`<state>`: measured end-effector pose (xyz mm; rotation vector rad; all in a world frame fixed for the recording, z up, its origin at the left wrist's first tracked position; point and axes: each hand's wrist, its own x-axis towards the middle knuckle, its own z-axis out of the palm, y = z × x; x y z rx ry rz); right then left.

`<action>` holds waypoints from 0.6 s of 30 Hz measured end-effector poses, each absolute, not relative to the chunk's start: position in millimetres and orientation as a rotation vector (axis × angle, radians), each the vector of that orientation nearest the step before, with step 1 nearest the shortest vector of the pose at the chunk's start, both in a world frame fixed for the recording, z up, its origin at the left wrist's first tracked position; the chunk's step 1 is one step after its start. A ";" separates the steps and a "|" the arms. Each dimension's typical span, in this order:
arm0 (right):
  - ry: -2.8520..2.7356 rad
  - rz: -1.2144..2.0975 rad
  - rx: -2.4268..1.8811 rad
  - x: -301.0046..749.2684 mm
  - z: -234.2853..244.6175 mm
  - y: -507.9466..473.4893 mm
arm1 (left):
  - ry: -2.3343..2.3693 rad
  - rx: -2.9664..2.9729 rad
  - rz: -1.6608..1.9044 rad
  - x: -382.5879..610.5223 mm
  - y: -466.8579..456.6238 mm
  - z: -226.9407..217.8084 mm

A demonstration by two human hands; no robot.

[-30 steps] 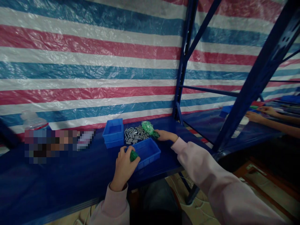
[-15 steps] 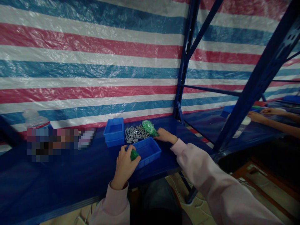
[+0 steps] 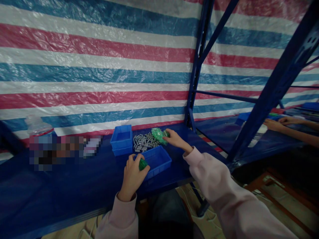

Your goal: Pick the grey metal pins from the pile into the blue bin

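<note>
Green bag point(image 3: 157, 134) sits far side of the near blue tray point(image 3: 160, 157), at the right of the metal-parts pile point(image 3: 144, 142), its right edge pinched in my R hand point(image 3: 173, 138). Looks thin, soft, light & prob. slippery, so I'd grab a bunched fold, not 1 layer. L hand point(image 3: 133, 174) clasps a green lump point(image 3: 143, 164), contents unclear, by tray's left end.

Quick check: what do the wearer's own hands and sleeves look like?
The left hand and right hand are bare, without gloves. The left sleeve and right sleeve are long, loose and pale pink, creased on the right. No markings or cables show on them.
</note>
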<state>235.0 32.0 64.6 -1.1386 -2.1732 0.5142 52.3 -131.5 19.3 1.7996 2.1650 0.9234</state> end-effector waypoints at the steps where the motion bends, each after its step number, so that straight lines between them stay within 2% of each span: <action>1: -2.161 0.545 -1.089 230.9 70.1 24.1 | 2.168 1.800 0.919 52.2 -131.3 19.0; 5: -2.281 0.636 -0.944 211.2 81.1 -10.5 | 2.179 1.801 0.911 51.9 -130.8 18.4; 9: -2.494 0.588 -0.841 191.4 67.5 -33.5 | 2.196 1.798 0.907 52.2 -131.2 18.8; 14: -2.524 0.475 -0.935 172.6 40.5 -42.0 | 2.176 1.813 0.901 51.9 -131.3 19.2; 18: -2.443 0.493 -0.979 166.0 37.0 -44.9 | 2.169 1.821 0.886 50.4 -130.6 18.1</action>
